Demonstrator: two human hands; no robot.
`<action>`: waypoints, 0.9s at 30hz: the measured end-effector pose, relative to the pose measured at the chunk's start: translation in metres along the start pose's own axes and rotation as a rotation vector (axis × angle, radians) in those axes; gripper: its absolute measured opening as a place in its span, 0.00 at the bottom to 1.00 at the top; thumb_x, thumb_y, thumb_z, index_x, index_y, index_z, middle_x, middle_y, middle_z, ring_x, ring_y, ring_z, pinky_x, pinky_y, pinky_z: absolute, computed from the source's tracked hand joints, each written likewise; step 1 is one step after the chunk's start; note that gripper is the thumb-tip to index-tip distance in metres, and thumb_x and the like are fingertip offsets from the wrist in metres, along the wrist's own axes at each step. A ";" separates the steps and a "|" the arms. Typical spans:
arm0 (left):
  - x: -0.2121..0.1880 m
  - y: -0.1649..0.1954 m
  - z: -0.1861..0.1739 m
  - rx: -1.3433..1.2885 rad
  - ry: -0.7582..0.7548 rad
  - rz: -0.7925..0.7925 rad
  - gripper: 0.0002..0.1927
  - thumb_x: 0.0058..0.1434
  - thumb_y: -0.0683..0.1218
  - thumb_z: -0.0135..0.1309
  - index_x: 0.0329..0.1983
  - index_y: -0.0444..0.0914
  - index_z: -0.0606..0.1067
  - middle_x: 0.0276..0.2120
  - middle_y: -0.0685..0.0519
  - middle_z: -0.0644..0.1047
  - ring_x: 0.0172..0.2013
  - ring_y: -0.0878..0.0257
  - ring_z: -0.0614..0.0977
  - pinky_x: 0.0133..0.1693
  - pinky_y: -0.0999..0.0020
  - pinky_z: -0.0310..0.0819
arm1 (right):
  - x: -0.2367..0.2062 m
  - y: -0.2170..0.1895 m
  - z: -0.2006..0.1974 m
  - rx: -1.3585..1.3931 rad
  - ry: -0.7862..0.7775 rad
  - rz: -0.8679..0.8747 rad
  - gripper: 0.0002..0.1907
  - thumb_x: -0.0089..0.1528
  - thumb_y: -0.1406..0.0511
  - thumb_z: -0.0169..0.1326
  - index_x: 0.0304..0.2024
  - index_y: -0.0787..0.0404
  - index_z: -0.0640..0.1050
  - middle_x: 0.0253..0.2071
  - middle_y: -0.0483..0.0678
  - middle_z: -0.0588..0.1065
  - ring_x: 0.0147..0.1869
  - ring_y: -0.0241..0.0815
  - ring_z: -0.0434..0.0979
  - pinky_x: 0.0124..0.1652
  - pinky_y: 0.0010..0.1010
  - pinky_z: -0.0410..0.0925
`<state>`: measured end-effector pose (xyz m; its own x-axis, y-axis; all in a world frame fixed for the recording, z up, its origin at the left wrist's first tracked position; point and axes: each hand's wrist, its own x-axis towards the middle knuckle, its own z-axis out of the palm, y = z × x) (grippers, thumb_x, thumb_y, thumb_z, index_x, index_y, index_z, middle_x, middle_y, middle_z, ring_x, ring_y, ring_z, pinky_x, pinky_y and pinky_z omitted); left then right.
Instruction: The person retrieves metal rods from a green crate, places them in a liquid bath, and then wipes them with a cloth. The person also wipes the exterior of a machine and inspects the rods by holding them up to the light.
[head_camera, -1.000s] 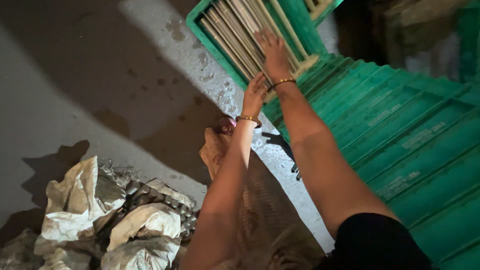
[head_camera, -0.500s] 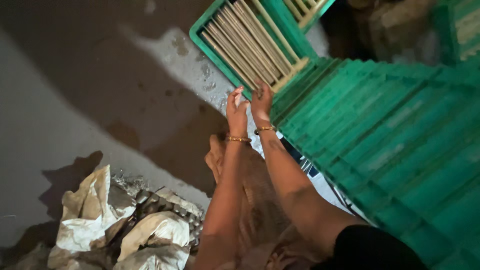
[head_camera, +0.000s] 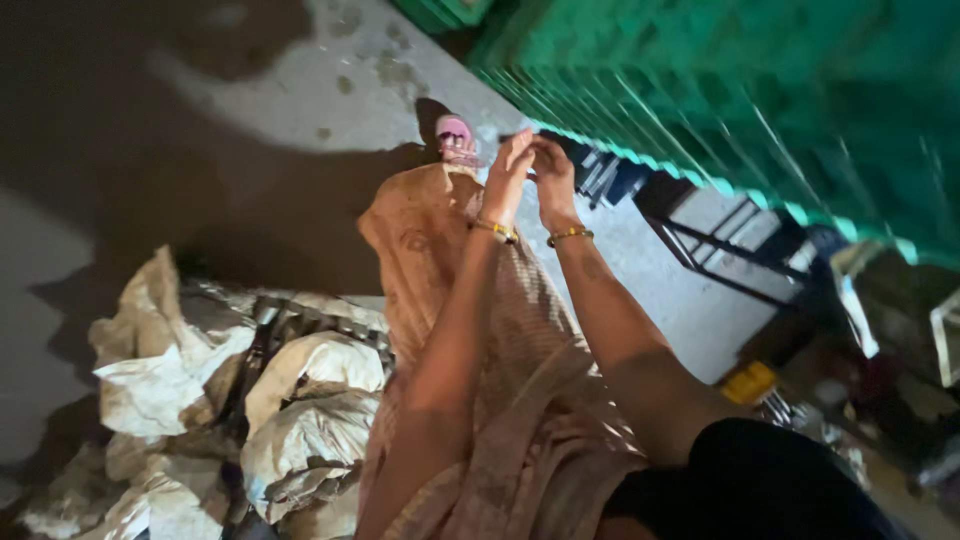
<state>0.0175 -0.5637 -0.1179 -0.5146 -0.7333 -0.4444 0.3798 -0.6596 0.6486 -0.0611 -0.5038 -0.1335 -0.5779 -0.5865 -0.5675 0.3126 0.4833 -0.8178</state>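
left hand (head_camera: 512, 165) and right hand (head_camera: 552, 170) are meeting fingertip to fingertip, grips narrow, contents too blurred to tell | green slatted crates (head_camera: 760, 90) are lying just right, beside right hand; slats running diagonally | pink sandal (head_camera: 455, 138) is sitting left

Green crates (head_camera: 760, 90) block right; floor (head_camera: 250, 90) open left

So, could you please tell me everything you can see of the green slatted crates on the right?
The green slatted crates fill the upper right of the view, motion-blurred. They look like plastic, with parallel ribs running diagonally, and appear stacked, resting on a dark metal frame whose legs show below. The left hand and right hand, each with a gold bangle, are raised together at their lower edge; whether they touch it cannot be told.
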 end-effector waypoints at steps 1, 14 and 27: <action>-0.019 -0.015 0.008 0.054 -0.026 -0.010 0.22 0.71 0.42 0.50 0.67 0.31 0.69 0.64 0.44 0.73 0.65 0.57 0.73 0.65 0.63 0.65 | -0.015 0.007 -0.023 0.028 0.039 0.048 0.13 0.68 0.67 0.53 0.55 0.61 0.76 0.51 0.45 0.77 0.51 0.38 0.78 0.45 0.30 0.73; -0.086 -0.195 0.026 -0.131 -0.001 -0.381 0.18 0.69 0.45 0.51 0.62 0.43 0.74 0.56 0.59 0.77 0.47 0.73 0.75 0.41 0.76 0.67 | -0.002 0.145 -0.210 -0.244 0.229 0.550 0.17 0.61 0.62 0.58 0.52 0.54 0.77 0.44 0.42 0.79 0.45 0.41 0.79 0.42 0.35 0.71; -0.001 -0.322 0.004 0.364 0.254 -0.260 0.25 0.63 0.47 0.57 0.62 0.34 0.72 0.55 0.38 0.78 0.57 0.46 0.79 0.56 0.58 0.72 | 0.122 0.264 -0.280 -0.057 0.360 0.762 0.17 0.62 0.52 0.60 0.47 0.52 0.77 0.40 0.50 0.77 0.43 0.49 0.79 0.43 0.46 0.73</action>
<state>-0.1076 -0.3495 -0.3238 -0.3365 -0.5992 -0.7265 -0.0520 -0.7585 0.6497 -0.2604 -0.2658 -0.3918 -0.4327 0.1518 -0.8887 0.6815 0.7004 -0.2122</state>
